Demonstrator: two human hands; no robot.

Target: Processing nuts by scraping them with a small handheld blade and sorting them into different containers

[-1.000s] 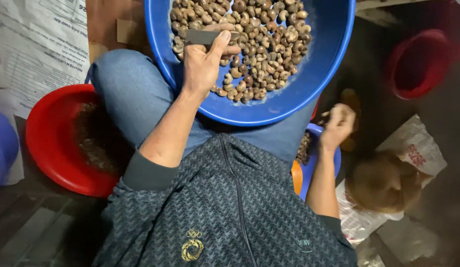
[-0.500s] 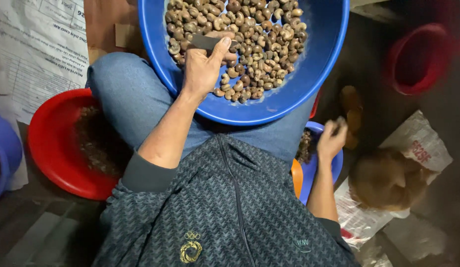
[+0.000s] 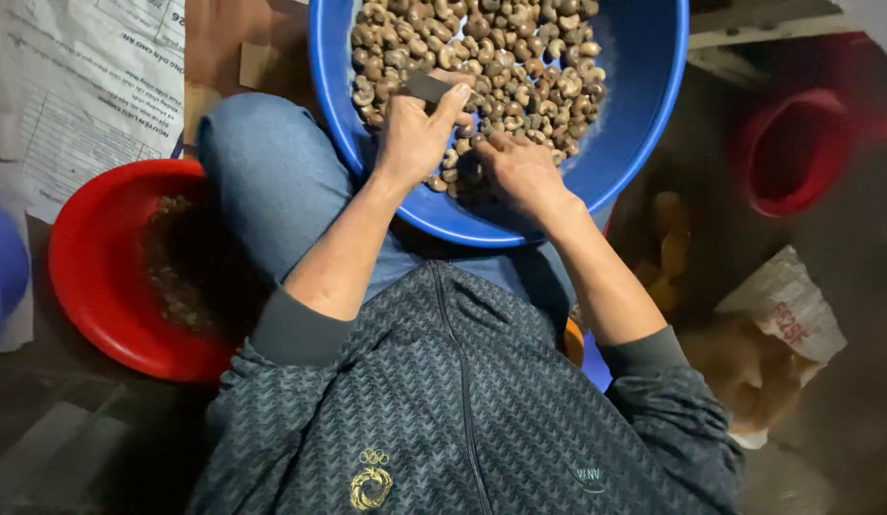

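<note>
The left hand point(image 3: 415, 138) grips a small blade point(image 3: 426, 88) over the nuts point(image 3: 491, 48) heaped in the blue basin point(image 3: 644, 114); the right hand point(image 3: 522, 167) closes on nuts at the pile's near edge. Most nuts remain; the red bowl point(image 3: 91, 277) holds dark scraps.

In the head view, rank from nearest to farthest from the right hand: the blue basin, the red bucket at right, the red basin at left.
From the right hand:
1. Blue basin, directly under it.
2. Red bucket, far right.
3. Red basin, far left.
</note>
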